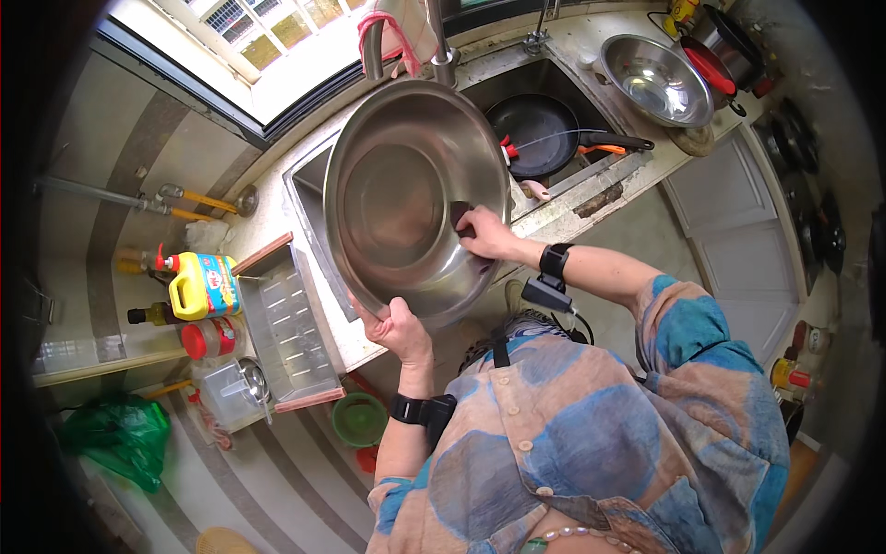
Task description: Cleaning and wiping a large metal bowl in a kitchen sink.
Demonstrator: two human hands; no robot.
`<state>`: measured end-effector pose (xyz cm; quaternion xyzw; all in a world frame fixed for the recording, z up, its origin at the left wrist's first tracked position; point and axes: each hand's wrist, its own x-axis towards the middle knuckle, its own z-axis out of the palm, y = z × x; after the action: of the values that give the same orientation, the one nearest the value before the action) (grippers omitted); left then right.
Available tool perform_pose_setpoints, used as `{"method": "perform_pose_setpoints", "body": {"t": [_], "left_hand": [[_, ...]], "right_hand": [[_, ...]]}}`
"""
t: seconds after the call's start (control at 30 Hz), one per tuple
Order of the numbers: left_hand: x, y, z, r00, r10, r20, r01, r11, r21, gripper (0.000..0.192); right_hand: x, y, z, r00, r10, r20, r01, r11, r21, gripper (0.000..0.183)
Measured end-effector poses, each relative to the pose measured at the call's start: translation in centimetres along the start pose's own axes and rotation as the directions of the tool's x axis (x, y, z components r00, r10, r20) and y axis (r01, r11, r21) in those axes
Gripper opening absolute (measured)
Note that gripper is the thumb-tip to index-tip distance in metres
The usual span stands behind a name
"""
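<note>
A large stainless steel basin [391, 201] is tilted up over the sink, its hollow side facing me. My left hand [398, 332] grips the basin's rim at its lower left. Pinched in the fingers of my right hand [490, 234] is a dark scouring pad [459, 213], pressed against the inner wall at the basin's right side. The basin hides most of the left sink bowl [311, 181] behind it. A steel faucet [443, 59] rises just beyond the basin's far rim.
A black frying pan [533, 131] lies in the right sink bowl. Another steel bowl [654, 79] stands on the counter at the far right. To the left are a slatted steel rack [287, 325], a yellow detergent jug [201, 285] and a red-lidded jar [208, 338]. A cloth [408, 31] hangs by the window.
</note>
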<state>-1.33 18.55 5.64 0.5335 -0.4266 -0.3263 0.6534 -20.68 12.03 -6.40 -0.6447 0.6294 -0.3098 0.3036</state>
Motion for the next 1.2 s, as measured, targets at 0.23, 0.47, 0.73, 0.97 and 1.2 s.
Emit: {"method": "perform_pose_setpoints", "body": {"t": [0.23,0.47,0.73,0.97,1.2], "left_hand": [[0.9,-0.3,-0.2,0.998,-0.041,-0.047,0.039,0.998,-0.039,0.071],[0.9,0.2,0.4,0.995,-0.103,-0.019,0.099,0.984,-0.148,0.066],[1.2,0.8,-0.7,0.981,-0.184,-0.067,0.182,0.982,-0.042,0.065],[1.0,1.7,0.4,0.97,-0.228,-0.081,0.217,0.967,-0.13,0.066],[0.9,1.9,0.4,0.967,-0.252,-0.046,0.247,0.964,-0.093,0.065]], "right_hand": [[-5.5,-6.3,1.9,0.771,-0.549,0.323,0.45,0.828,0.335,0.045],[-2.0,-0.4,-3.8,0.813,-0.355,0.462,0.535,0.769,-0.349,0.035],[-4.9,-5.6,-1.7,0.711,-0.522,0.471,0.391,0.851,0.352,0.034],[1.4,-0.6,-4.2,0.887,-0.093,0.453,0.186,0.968,-0.165,0.027],[0.0,-1.3,0.5,0.956,-0.289,0.049,0.293,0.929,-0.227,0.059]]}}
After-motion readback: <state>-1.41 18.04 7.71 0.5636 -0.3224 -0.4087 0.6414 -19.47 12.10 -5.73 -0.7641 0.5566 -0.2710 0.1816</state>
